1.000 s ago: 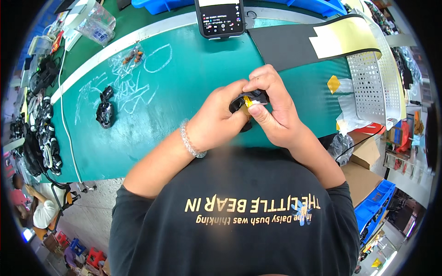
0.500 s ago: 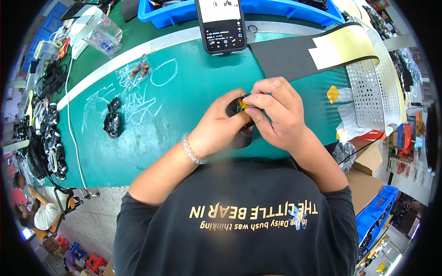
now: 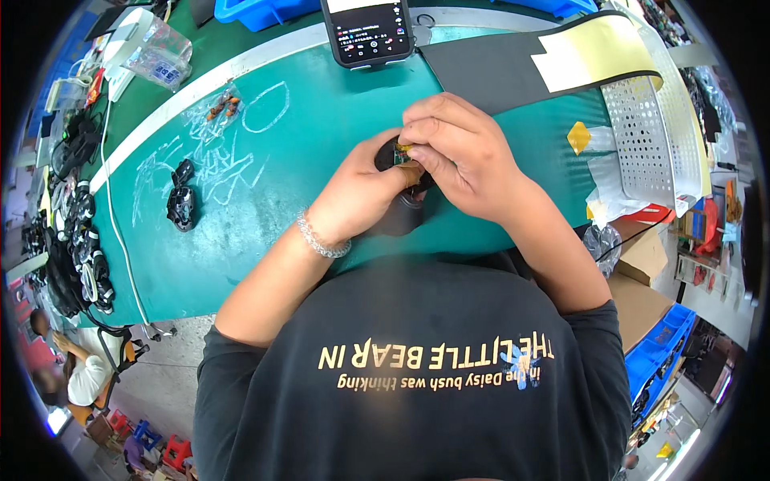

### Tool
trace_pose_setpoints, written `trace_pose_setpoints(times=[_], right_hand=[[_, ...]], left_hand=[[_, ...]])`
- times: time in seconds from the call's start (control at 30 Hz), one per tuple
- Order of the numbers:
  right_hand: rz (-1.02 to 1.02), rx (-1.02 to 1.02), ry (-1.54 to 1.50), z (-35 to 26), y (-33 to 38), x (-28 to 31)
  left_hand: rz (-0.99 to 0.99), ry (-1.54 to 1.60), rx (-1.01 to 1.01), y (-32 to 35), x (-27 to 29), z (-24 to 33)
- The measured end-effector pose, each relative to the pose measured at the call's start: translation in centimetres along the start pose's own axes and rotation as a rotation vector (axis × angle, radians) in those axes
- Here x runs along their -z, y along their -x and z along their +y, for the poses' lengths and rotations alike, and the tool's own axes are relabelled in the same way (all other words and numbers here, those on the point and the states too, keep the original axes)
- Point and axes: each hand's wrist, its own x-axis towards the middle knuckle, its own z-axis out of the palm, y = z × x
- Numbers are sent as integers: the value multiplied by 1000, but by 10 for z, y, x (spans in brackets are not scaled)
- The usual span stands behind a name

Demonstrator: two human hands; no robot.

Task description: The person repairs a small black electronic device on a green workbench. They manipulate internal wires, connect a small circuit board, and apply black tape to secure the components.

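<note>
Above the table's near edge, my left hand (image 3: 357, 183) is closed around a black rounded housing (image 3: 387, 155), its thumb lying across the open side. A bit of green, like a circuit board, shows inside. My right hand (image 3: 464, 152) pinches at a small strip of yellow tape (image 3: 404, 147) at the housing's opening; the fingers hide part of it. Below both hands, a dark round cushion-like part (image 3: 401, 215) shows, perhaps joined to the housing. Off to the left, a separate black shell part (image 3: 182, 206) lies on the green tabletop (image 3: 265, 216).
A phone (image 3: 369, 36) stands at the back, beside a dark sheet with a pale yellow area (image 3: 577, 56). To the right is a perforated white basket (image 3: 638, 144) near a yellow tape square (image 3: 578, 138). A clear bag with orange parts (image 3: 223, 107) and a cable (image 3: 112, 200) lie left.
The whole view has shifted, so the table items sit slightly further left and higher. My hands remain at the housing, and more of its inside shows between my fingers.
</note>
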Motion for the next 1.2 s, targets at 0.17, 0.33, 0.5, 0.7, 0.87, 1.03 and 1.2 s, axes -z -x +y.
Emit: trace_pose_setpoints(times=[0.17,0.33,0.5,0.7,0.87,1.03,1.2], right_hand=[[157,-132,-201,-5,8,-6],[70,-239,-243,-7,17,4],[-108,-420,-256,-25,24,18],[151,-395,-321,-30,41,38],[894,-196,-1,-25,66,130],[1261,-615,434,14,88,268],[43,-791,1041,70,197,367]], left_hand=[[-28,25,-12,1,-1,4],[-117,87,13,1,-3,5],[-3,50,61,8,-4,-7],[-412,370,-46,8,-19,8],[-441,268,-35,-4,-15,1],[-320,220,49,-1,-7,-3],[-329,244,68,-10,-9,-3]])
